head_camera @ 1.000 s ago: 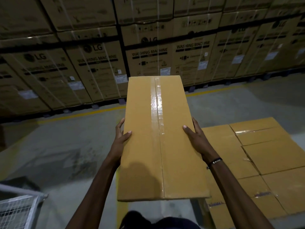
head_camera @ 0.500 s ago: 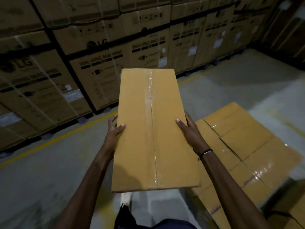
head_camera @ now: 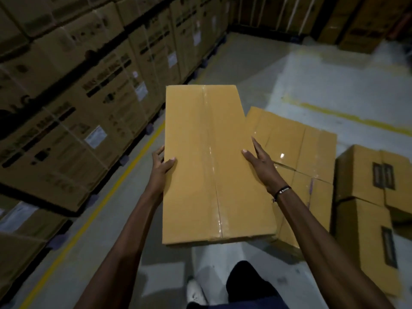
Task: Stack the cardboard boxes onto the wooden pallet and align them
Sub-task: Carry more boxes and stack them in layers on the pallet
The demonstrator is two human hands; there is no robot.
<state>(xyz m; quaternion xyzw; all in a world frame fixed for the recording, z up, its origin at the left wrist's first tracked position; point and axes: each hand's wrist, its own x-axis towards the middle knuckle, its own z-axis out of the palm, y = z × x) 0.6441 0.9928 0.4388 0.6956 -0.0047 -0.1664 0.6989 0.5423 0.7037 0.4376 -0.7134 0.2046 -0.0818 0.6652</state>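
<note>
The left hand (head_camera: 161,169) and right hand (head_camera: 259,161) are clasping a taped cardboard box (head_camera: 214,166) by its sides, thumbs on top, carrying it in the air beside the layer of stacked boxes (head_camera: 296,150), where it is not yet resting.

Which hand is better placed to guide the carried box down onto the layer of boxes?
Right, probably. The right hand holds the carried box on the edge nearest the layer of boxes, directly above it. The left hand grips the far edge, over bare floor.

dim warehouse, grey concrete floor (head_camera: 256,70), yellow line (head_camera: 93,210)
</note>
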